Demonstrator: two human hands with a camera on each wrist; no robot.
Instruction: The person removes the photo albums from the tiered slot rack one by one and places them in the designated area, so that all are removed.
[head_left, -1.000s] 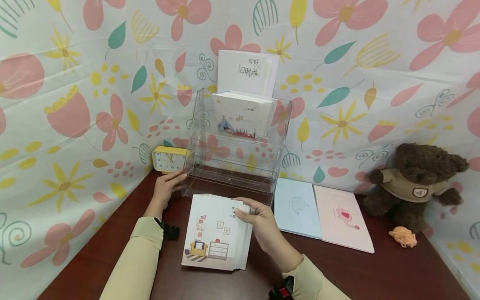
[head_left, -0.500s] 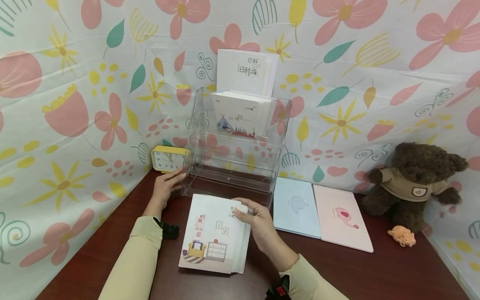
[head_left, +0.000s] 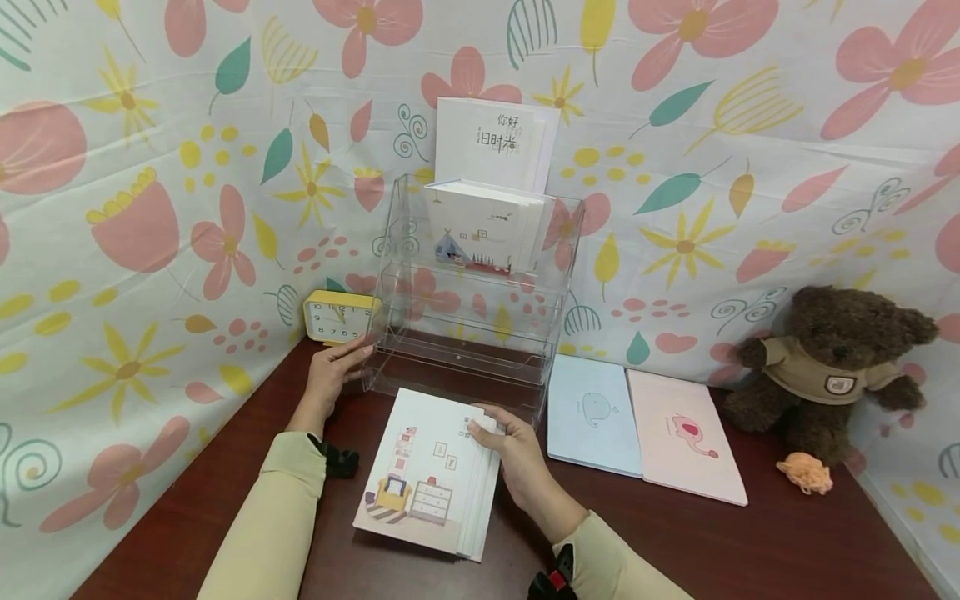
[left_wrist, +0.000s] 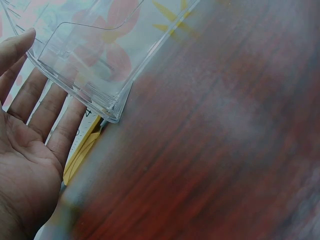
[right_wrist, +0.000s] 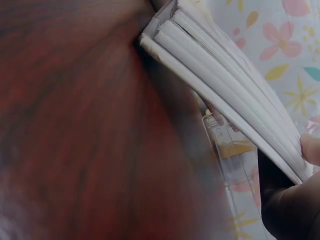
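Observation:
My right hand (head_left: pixel 525 462) grips a small stack of white books (head_left: pixel 420 475) at its right upper edge, thumb on the front cover and fingers behind. The top cover shows a yellow armchair and a chest of drawers; the books tilt above the table. In the right wrist view, page edges of the books (right_wrist: pixel 225 85) show side by side. My left hand (head_left: pixel 330 379) rests against the lower left side of a clear acrylic rack (head_left: pixel 457 362), fingers nearly straight. In the left wrist view, the fingers (left_wrist: pixel 45 112) lie along the clear rack's edge (left_wrist: pixel 80 92).
White books (head_left: pixel 480 225) stand in the rack's upper tiers. A yellow clock (head_left: pixel 341 317) is left of it. Blue (head_left: pixel 596 417) and pink (head_left: pixel 686 437) notebooks lie to the right. A teddy bear (head_left: pixel 832 367) and an orange yarn bundle (head_left: pixel 806 472) are farther right.
The books in my right hand have tilted, their lower end swinging slightly left and toward me. My left hand stays at the rack's side.

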